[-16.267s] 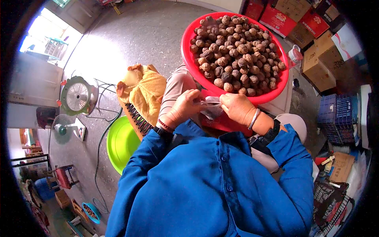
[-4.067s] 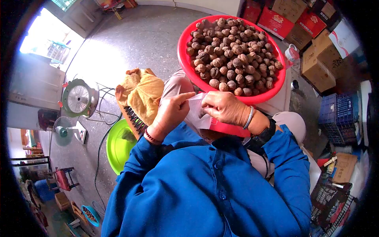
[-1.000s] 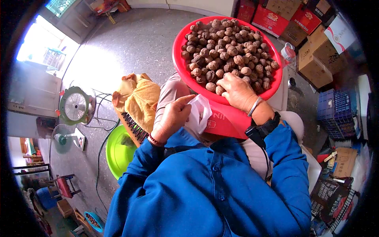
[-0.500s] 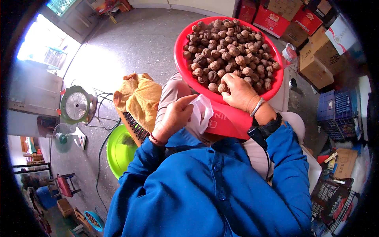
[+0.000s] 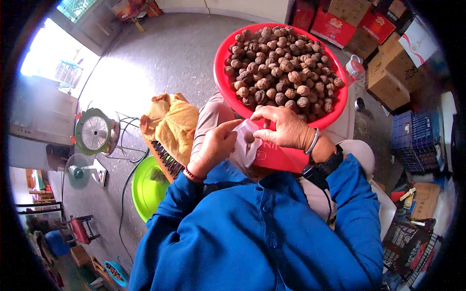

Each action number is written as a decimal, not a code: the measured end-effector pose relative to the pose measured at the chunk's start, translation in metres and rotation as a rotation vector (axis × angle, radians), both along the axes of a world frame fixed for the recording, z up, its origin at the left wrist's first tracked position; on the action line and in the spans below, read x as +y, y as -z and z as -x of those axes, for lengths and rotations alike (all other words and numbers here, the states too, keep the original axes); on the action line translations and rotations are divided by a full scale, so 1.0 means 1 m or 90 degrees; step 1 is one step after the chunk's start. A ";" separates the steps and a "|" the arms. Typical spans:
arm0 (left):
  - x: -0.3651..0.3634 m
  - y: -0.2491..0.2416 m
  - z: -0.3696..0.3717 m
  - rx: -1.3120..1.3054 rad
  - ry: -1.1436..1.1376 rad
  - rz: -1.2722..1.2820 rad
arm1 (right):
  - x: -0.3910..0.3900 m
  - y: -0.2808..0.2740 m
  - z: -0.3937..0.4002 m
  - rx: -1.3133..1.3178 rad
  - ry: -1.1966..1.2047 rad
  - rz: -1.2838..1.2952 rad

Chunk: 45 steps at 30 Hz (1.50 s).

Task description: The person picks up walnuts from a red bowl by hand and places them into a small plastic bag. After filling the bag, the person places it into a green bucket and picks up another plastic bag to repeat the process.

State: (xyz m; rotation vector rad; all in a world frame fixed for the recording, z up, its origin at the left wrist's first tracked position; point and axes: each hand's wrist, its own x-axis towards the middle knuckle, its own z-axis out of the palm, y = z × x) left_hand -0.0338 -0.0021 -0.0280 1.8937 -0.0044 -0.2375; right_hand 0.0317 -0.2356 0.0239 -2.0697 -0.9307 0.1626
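My left hand (image 5: 217, 146) is closed on the edge of a small white plastic bag (image 5: 244, 156), holding its mouth up in front of my lap. Inside the bag's mouth shows a brown, rounded shape that looks like a walnut (image 5: 249, 137). Right at the opening is my right hand (image 5: 285, 128), its thumb and forefinger apart and nothing visible between them. Just beyond both hands, a red basin (image 5: 224, 99) heaped with walnuts (image 5: 284, 63) rests on a red support (image 5: 280, 156) with pale lettering.
A yellow cloth (image 5: 172, 126) covers a wooden rack at my left, beside a green basin (image 5: 143, 191). Two fans, a larger one (image 5: 94, 132) among them, stand further left with cables on the floor. Cardboard boxes (image 5: 391, 72) and a blue crate (image 5: 415, 138) are at the right.
My right hand has moved from the walnuts at the basin's near rim down and left to the bag's mouth. A brown shape now shows in the bag. My left hand stays put.
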 end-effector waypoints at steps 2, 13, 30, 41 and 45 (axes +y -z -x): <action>0.001 0.000 0.000 -0.051 0.020 -0.028 | -0.002 0.004 -0.003 -0.006 0.012 -0.012; 0.000 -0.008 0.002 0.040 0.016 -0.011 | -0.045 0.010 -0.038 -0.220 0.399 0.148; 0.014 0.037 0.001 -0.136 0.037 -0.030 | -0.066 0.035 -0.061 -0.303 0.504 0.305; 0.008 0.031 0.001 0.053 0.047 0.143 | -0.030 0.009 -0.023 -0.032 0.274 -0.003; 0.006 0.028 0.001 0.069 0.041 0.156 | -0.013 -0.002 0.000 -0.051 0.131 -0.047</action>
